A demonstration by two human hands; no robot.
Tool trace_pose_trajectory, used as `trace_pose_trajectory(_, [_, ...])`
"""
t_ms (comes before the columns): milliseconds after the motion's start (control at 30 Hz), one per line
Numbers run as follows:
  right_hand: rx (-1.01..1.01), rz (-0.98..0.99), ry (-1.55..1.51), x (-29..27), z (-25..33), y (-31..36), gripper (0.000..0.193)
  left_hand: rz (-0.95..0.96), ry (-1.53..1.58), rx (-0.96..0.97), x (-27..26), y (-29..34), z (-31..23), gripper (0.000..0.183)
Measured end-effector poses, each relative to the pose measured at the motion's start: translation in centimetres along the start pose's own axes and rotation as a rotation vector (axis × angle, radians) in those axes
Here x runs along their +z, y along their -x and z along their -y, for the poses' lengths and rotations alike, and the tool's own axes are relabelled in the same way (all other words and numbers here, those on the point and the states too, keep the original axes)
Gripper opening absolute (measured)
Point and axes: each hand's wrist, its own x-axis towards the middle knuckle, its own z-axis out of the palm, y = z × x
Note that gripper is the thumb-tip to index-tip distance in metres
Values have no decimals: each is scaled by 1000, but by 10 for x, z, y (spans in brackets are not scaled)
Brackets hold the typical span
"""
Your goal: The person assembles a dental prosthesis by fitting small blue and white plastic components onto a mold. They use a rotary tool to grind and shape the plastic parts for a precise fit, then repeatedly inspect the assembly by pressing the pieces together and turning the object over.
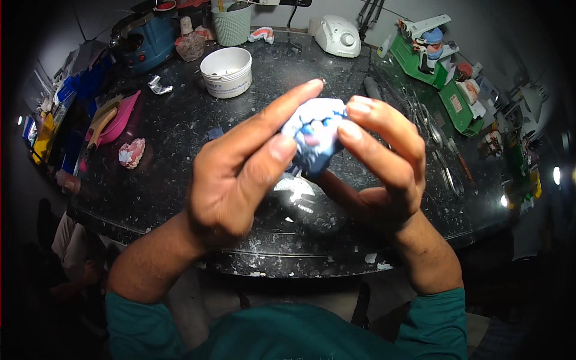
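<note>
Between my two hands, raised above the black workbench (252, 207), is a dental cast (315, 129), white on top and blue in its shaded lower part, with tooth shapes along its upper side. My left hand (231, 171) grips its left side, thumb in front and index finger stretched up behind. The fingertips of my right hand (390, 150) press on its right edge. That hand's thumb reaches underneath, partly hidden. Bright light washes out some of the cast's surface.
A white tub (226, 84) stands behind my left hand. At left lie a pink bowl (123, 120) and a pink-and-white dental piece (132, 153). Metal hand tools (438, 135) spread at right, beside green trays (461, 108). A white machine (338, 37) sits at the back.
</note>
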Motion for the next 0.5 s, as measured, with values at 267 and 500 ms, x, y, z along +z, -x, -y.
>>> trace_pose_trajectory(267, [214, 127, 16, -6, -15, 8, 66, -93, -664, -268, -20, -5, 45, 36])
trace_pose_trajectory(500, [252, 108, -57, 2, -11, 16, 67, 15, -785, -183, -14, -8, 48, 40])
